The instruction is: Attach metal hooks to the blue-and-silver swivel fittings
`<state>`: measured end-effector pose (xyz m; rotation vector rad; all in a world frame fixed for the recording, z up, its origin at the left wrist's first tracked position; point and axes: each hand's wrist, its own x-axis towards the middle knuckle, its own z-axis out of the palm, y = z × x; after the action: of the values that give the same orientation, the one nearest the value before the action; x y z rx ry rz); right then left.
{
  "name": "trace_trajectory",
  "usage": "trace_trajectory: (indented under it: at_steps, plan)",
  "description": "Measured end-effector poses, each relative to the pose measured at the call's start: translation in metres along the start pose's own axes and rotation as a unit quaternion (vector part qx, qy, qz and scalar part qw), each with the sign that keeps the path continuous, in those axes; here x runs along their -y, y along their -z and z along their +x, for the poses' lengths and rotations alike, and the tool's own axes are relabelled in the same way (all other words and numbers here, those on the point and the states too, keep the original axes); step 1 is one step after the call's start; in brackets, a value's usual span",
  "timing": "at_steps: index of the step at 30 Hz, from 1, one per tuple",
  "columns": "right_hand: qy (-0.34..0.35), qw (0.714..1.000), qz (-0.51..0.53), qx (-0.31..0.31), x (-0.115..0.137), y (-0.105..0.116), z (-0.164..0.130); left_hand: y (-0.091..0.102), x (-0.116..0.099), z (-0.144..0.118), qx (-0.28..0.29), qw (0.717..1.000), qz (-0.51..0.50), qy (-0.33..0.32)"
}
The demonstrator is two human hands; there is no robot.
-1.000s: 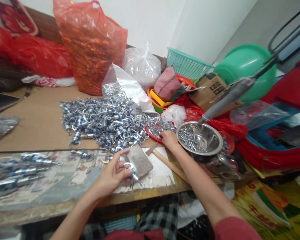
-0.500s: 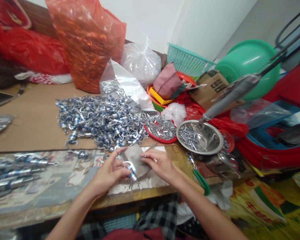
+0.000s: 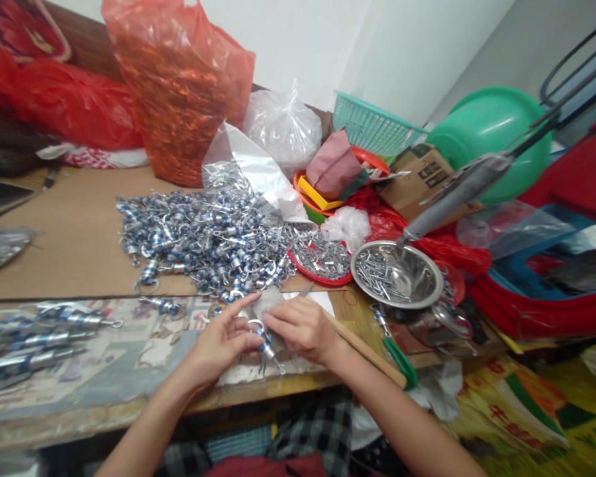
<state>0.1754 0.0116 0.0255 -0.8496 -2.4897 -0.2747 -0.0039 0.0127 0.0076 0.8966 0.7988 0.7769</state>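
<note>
My left hand [image 3: 228, 339] pinches a small blue-and-silver metal fitting [image 3: 265, 346] with a curved ring at its upper end and a small eye at its lower end. Right beside it, my right hand [image 3: 298, 328] is closed, its fingertips by the ring; whatever lies between them is hidden. Beneath both hands is a greyish block [image 3: 267, 299] on a pale sheet, partly covered by my fingers. A large heap of similar fittings [image 3: 203, 238] lies just beyond. Under my right forearm, a wooden handle [image 3: 370, 354] slants across the table edge.
A red plate [image 3: 322, 265] of small metal clips and a steel bowl [image 3: 397, 275] of pins stand right of the heap. More fittings [image 3: 40, 338] lie at the left. Behind are an orange bag [image 3: 179, 99] and a green basin [image 3: 496, 139]. Green-handled pliers [image 3: 401, 363] rest near the edge.
My right hand has moved left and closer to the fitting, from over the block to beside the ring. My left hand still holds the fitting. The view has shifted slightly.
</note>
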Motion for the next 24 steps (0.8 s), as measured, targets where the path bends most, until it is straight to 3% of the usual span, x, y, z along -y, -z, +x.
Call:
trace_trajectory:
  at_steps: [2,6,12,17,20,22,24]
  plan:
    - [0.073,0.997,-0.008,-0.001,-0.005,0.0,0.001,0.0,0.0,0.0,0.004,1.0,-0.001,0.001]
    - [0.144,0.99,-0.013,0.004,-0.013,0.003,0.002,0.0,0.001,0.001,0.014,1.0,-0.001,0.001]
    - [0.172,0.984,-0.01,0.036,-0.014,0.008,-0.003,0.001,0.001,0.001,0.014,1.0,0.004,0.005]
    - [0.099,0.991,0.055,0.067,-0.011,0.008,-0.01,0.0,-0.001,0.0,0.008,1.0,0.001,0.01]
    - [0.046,0.993,0.103,0.042,-0.008,0.004,-0.018,-0.002,-0.002,0.0,0.002,1.0,-0.005,0.012]
    - [-0.033,0.992,0.119,-0.009,-0.007,0.002,-0.029,-0.003,-0.003,0.0,-0.011,1.0,-0.01,0.018]
    - [-0.169,0.98,0.085,-0.059,-0.009,0.002,-0.045,-0.003,-0.003,0.0,-0.022,0.999,-0.013,0.022]
